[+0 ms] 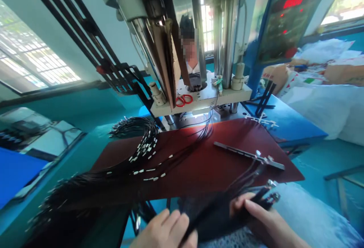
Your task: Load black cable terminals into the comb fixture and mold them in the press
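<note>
At the bottom of the head view, my left hand [167, 229] is curled around a bundle of thin black cables [210, 215], somewhat blurred. Farther right, my right hand [264, 217] is closed around the black cables near shiny metal connectors [273, 198], its thumb lying on top. Dark strands run between the two hands, in front of the red-brown work board [187, 164]. Just beyond my right hand, a long metal bar [248, 155] lies on the board, with pale cable ends [263, 159] at its right part.
A large heap of black cables with white tags [146, 145] covers the board's left side. Behind stands a press machine [199, 96] with red-handled scissors [184, 100] on its plate. A control box [284, 20] shows red digits. White sacks [321, 100] are piled at right.
</note>
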### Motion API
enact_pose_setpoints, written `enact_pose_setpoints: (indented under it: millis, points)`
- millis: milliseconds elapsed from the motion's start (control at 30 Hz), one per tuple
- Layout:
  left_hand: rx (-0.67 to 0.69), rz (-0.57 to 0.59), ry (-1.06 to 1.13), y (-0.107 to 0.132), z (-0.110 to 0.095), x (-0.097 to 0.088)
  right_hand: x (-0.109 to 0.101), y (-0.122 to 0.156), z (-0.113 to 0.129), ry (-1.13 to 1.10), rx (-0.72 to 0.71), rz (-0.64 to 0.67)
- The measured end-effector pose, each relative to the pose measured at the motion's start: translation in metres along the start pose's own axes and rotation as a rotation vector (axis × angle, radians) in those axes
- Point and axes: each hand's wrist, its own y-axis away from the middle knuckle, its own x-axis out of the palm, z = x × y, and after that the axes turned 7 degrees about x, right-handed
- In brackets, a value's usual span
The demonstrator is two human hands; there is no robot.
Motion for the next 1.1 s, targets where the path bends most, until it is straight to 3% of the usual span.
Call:
enact_pose_setpoints:
  millis: [133,233,333,400,467,533,667,700,767,900,1000,1100]
  points:
    - [0.098,0.304,0.048,-0.019,0.057,-0.003,0.004,-0.03,0.012,-0.074,-0.041,-0.026]
    - [0.033,0.458,0.13,-0.03,0.094,0.009,0.008,-0.054,0.028,-0.076,-0.042,-0.06]
    - [-0.107,0.447,0.382,-0.035,0.112,0.031,0.005,-0.071,0.039,-0.122,0.009,-0.191]
    - [-0.23,0.306,0.486,-0.035,0.116,0.046,0.0,-0.077,0.045,-0.154,0.058,-0.272]
    - [-0.33,0.122,0.47,-0.034,0.113,0.059,-0.007,-0.079,0.052,-0.159,0.12,-0.309]
    - [-0.358,-0.028,0.39,-0.032,0.107,0.067,-0.014,-0.077,0.06,-0.095,0.231,-0.241]
    - [-0.368,-0.203,0.257,-0.027,0.086,0.072,-0.021,-0.064,0.076,0.256,0.614,0.155]
    - [-0.369,-0.224,0.234,-0.026,0.08,0.071,-0.02,-0.06,0.078,0.309,0.644,0.236]
    - [-0.346,-0.253,0.186,-0.023,0.069,0.069,-0.013,-0.056,0.08,0.299,0.507,0.322]
    - [-0.234,-0.183,0.179,-0.011,0.048,0.066,0.014,-0.065,0.076,0.117,-0.005,0.257]
    - [-0.216,0.025,0.386,0.006,0.034,0.068,0.03,-0.08,0.076,-0.047,-0.095,0.061]
    - [-0.375,0.335,0.82,0.022,0.024,0.075,0.033,-0.088,0.081,-0.146,-0.155,-0.097]
